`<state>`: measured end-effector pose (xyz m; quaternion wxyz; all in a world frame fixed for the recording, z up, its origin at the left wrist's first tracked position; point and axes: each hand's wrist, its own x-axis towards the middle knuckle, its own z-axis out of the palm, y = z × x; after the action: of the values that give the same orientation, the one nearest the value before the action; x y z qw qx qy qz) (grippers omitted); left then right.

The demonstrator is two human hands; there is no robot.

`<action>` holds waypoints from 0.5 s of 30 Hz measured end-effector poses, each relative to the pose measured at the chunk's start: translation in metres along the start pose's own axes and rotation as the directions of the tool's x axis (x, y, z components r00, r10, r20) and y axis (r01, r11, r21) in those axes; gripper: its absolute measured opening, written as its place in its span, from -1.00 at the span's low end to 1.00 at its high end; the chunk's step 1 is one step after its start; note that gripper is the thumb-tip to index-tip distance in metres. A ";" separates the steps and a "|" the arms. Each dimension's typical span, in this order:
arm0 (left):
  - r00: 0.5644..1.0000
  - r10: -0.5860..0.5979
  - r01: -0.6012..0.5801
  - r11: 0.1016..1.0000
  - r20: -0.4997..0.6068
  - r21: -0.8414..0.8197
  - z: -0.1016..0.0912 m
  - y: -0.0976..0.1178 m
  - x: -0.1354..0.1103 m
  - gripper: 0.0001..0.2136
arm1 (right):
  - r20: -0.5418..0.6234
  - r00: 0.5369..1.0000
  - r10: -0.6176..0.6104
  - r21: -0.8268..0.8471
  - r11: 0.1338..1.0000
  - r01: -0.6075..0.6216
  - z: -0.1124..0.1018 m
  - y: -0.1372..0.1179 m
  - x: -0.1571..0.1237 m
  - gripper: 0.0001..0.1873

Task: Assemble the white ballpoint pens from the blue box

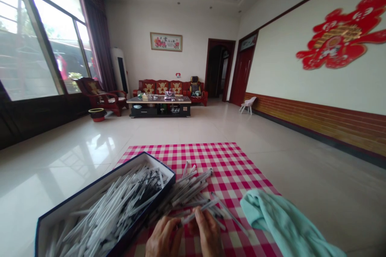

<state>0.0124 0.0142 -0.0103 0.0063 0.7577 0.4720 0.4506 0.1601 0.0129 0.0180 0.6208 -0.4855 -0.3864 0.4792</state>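
Observation:
My left hand (163, 239) and my right hand (208, 235) are close together at the bottom of the view, both gripping a slim white pen (200, 211). To their left stands an open box (104, 180) with a dark blue rim and white inside, heaped with several white and black-tipped pens. A loose pile of similar pens (189, 188) lies on the red-and-white checked cloth (232, 172), just beyond my hands. A crumpled pale teal towel (280, 221) rests to the right, on the cloth's edge.
The cloth lies on a shiny tiled floor (316, 176). Far ahead stand a dark coffee table (158, 106) and a red wooden sofa (170, 88). A small white chair (248, 104) stands against the right wall.

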 end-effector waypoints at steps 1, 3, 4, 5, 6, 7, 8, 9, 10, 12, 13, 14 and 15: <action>1.000 0.002 -0.002 1.000 -0.014 -0.029 0.001 0.000 -0.001 -0.83 | 0.002 1.000 -0.004 -0.006 1.000 0.004 0.000 0.000 0.000 -0.58; 0.998 0.008 -0.013 0.996 -0.057 -0.085 0.004 0.000 -0.001 -0.83 | 0.031 0.999 -0.024 -0.008 1.000 0.024 0.002 -0.001 0.000 -0.59; 0.997 0.010 -0.020 0.993 -0.079 -0.115 0.005 0.001 -0.001 -0.84 | 0.060 0.998 -0.034 0.000 0.999 0.034 0.003 -0.002 0.000 -0.60; 0.995 0.015 -0.029 0.989 -0.095 -0.148 0.007 0.002 -0.001 -0.85 | 0.094 0.995 -0.039 0.012 0.999 0.038 0.004 -0.003 -0.001 -0.62; 0.994 0.020 -0.039 0.983 -0.107 -0.181 0.008 0.004 -0.001 -0.85 | 0.124 0.992 -0.038 0.025 0.999 0.036 0.004 -0.005 -0.001 -0.63; 0.993 0.024 -0.049 0.976 -0.115 -0.212 0.009 0.005 -0.001 -0.85 | 0.144 0.989 -0.032 0.037 0.999 0.027 0.004 -0.006 -0.002 -0.65; 0.992 0.029 -0.057 0.970 -0.121 -0.238 0.010 0.006 -0.001 -0.83 | 0.149 0.989 -0.023 0.044 0.999 0.017 0.004 -0.007 -0.002 -0.65; 0.992 0.032 -0.064 0.965 -0.124 -0.256 0.010 0.007 -0.001 -0.82 | 0.141 0.990 -0.014 0.048 0.999 0.007 0.004 -0.008 -0.003 -0.65; 0.992 0.036 -0.068 0.962 -0.123 -0.265 0.010 0.007 -0.001 -0.80 | 0.127 0.992 -0.006 0.049 0.999 -0.001 0.003 -0.008 -0.003 -0.65; 0.992 0.046 -0.075 0.962 -0.116 -0.261 0.009 0.008 -0.001 -0.79 | 0.115 0.993 0.004 0.047 0.999 -0.009 0.002 -0.007 -0.003 -0.64; 0.992 0.049 -0.076 0.966 -0.114 -0.249 0.008 0.009 -0.001 -0.80 | 0.115 0.993 0.004 0.045 0.999 -0.009 0.002 -0.006 -0.003 -0.64; 0.992 0.053 -0.078 0.969 -0.113 -0.232 0.006 0.010 0.000 -0.81 | 0.115 0.993 0.002 0.043 0.999 -0.007 0.001 -0.006 -0.003 -0.64; 0.992 0.053 -0.076 0.974 -0.111 -0.215 0.005 0.011 0.000 -0.81 | 0.116 0.993 -0.002 0.040 0.999 -0.003 0.001 -0.006 -0.003 -0.65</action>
<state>0.0239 0.0103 -0.0083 0.0501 0.7427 0.3944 0.5389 0.1595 0.0098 0.0237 0.6067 -0.4447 -0.4119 0.5143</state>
